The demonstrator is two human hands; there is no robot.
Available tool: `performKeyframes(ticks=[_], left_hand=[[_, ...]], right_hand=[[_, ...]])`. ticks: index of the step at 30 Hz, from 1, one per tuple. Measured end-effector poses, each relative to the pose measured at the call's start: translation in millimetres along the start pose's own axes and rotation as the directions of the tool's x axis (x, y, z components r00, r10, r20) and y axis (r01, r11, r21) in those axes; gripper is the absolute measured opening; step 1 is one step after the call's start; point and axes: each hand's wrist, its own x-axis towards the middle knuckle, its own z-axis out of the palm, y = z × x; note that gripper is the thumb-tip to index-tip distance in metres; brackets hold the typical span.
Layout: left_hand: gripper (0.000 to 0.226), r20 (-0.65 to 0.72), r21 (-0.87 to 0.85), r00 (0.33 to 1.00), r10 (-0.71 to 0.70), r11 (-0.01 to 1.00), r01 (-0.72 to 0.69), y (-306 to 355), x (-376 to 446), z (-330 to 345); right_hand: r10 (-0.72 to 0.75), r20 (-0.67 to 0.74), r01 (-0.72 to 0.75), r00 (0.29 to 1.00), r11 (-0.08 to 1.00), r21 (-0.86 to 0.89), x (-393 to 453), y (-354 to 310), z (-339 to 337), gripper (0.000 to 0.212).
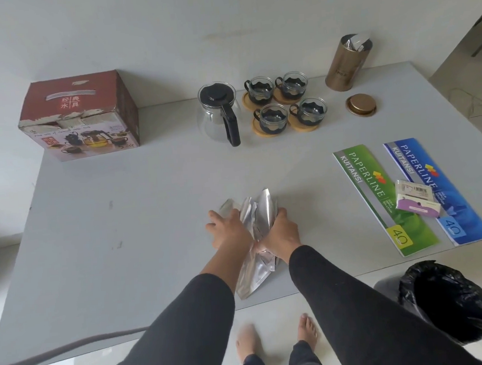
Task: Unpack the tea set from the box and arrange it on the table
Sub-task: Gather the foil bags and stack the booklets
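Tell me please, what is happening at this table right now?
A person stands at the table and gathers crumpled silver foil bags near its front edge, with the left hand pressing them and the right hand gripping them. The tea set is already out: a glass teapot and four glass cups on wooden coasters stand at the back, right of the box.
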Motion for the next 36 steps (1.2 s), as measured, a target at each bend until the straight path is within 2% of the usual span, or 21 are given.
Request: performKeyframes(ticks=[4, 8, 12, 15, 18, 22, 24, 27, 30, 33, 36], left_hand=[[0.062, -0.024, -0.044, 0.995, 0.102, 0.994, -0.103, -1, 2, 1], [0.066, -0.014, -0.045, 0.989, 0.147, 0.988, -0.148, -6, 6, -6], [0.051, 0.017, -0.110, 0.987, 0.157, 0.982, -0.154, -12, 8, -12], [0.057, 0.005, -0.148, 0.984, 0.176, 0.974, -0.173, -15, 10, -17], [0.066, -0.039, -0.219, 0.979, 0.199, 0.954, -0.203, -16, 10, -29], [0.054, -0.065, -0.442, 0.971, 0.229, 0.866, -0.233, -16, 8, -52], [0.060, -0.065, -0.560, 0.970, 0.234, 0.796, -0.230, -16, 7, -62], [0.072, -0.058, -0.652, 0.971, 0.234, 0.727, -0.214, -16, 7, -69], [0.067, -0.043, -0.679, 0.967, 0.250, 0.703, -0.212, -12, 5, -71], [0.066, -0.045, -0.648, 0.960, 0.278, 0.723, -0.240, -4, 3, -68], [0.058, -0.042, -0.602, 0.948, 0.314, 0.750, -0.275, 13, -1, -63]], right_hand=[[0.015, 0.020, -0.015, 1.000, 1.000, -0.003, 2, -2, -1, 0.075], [0.038, 0.025, -0.039, 0.999, 0.999, 0.037, 6, 0, -3, 0.072], [0.086, 0.038, -0.090, 0.996, 0.991, 0.103, 8, 1, -4, 0.066], [0.166, 0.089, -0.185, 0.982, 0.941, 0.282, 11, -1, -6, 0.051], [0.170, 0.130, -0.209, 0.977, 0.890, 0.405, 12, -9, -12, 0.030], [0.123, 0.107, -0.161, 0.987, 0.849, 0.503, 17, -27, -19, 0.037], [0.099, 0.105, -0.139, 0.990, 0.850, 0.508, 18, -37, -22, 0.047], [0.067, 0.097, -0.107, 0.993, 0.850, 0.516, 20, -46, -27, 0.048], [0.069, 0.075, -0.098, 0.995, 0.851, 0.515, 17, -47, -33, 0.046], [0.084, 0.058, -0.102, 0.995, 0.852, 0.514, 15, -42, -41, 0.048], [0.094, 0.036, -0.098, 0.995, 0.841, 0.532, 11, -33, -58, 0.039]])
